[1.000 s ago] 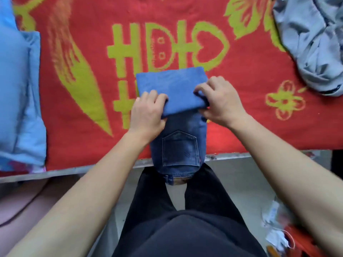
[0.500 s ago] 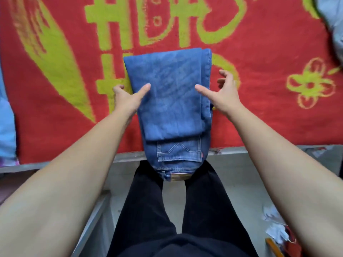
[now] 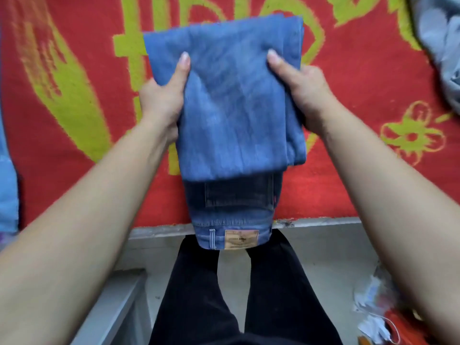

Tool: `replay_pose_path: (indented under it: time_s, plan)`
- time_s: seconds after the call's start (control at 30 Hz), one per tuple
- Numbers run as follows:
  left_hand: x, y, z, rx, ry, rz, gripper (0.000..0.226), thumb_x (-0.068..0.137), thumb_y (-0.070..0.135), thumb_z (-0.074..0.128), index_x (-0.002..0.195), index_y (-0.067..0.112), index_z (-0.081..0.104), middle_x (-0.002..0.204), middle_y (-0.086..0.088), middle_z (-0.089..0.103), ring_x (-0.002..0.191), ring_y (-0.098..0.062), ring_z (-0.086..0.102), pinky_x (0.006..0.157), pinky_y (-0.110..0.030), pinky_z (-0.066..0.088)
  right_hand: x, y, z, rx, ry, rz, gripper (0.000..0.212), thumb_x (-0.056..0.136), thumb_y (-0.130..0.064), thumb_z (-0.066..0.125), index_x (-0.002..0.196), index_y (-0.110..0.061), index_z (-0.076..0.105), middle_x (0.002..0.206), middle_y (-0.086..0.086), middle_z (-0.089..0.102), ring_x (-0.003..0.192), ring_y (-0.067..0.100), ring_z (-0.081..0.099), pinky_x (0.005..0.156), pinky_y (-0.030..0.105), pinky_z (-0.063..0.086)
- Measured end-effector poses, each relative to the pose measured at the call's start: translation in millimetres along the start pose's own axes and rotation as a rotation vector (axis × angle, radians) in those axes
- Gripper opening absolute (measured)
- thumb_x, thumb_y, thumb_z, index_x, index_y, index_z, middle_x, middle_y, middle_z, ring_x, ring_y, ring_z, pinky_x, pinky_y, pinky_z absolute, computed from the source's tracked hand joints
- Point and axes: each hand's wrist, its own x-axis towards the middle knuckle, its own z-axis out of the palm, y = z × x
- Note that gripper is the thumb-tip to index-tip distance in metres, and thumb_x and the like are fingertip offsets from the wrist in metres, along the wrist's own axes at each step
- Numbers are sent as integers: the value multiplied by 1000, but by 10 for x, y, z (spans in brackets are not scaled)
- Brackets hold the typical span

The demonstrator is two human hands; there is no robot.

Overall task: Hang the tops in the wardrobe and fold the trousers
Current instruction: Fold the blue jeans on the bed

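At frame centre, above the blanket [image 3: 361,70], the left hand [image 3: 161,100] and right hand [image 3: 307,95] are gripping the folded jeans [image 3: 236,115] by their side edges, thumbs on top (denim looking thick, weighty, floppy, so supporting both sides is seeming wise).

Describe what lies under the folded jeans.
Red blanket shows around the jeans; beneath is covered. Left hand and right hand grip the sides, thumbs on top, fingers hidden underneath.

The jeans [image 3: 231,103] hide fingers of left hand [image 3: 159,100] and right hand [image 3: 308,95]
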Motion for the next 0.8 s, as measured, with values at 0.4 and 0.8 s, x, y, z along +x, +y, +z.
replay_pose_path:
  time_s: [0.4,0.8]
  plan:
    - [1134,510,392,333,-131,-58,26,85,14,75,107,17,62,90,8,69,59,3,67,46,-16,48,1149,-259,-38,-451,116,82,88,75,-62,76,145,-15,48,142,0,56,126,16,57,108,35,45]
    - [1594,469,444,139,-136,-13,18,90,14,71,106,6,69,85,1,76,77,-12,73,63,-29,58,1482,-265,8,-87,90,183,39,81,-37,79,114,-17,73,106,0,77,102,20,73,102,44,53]
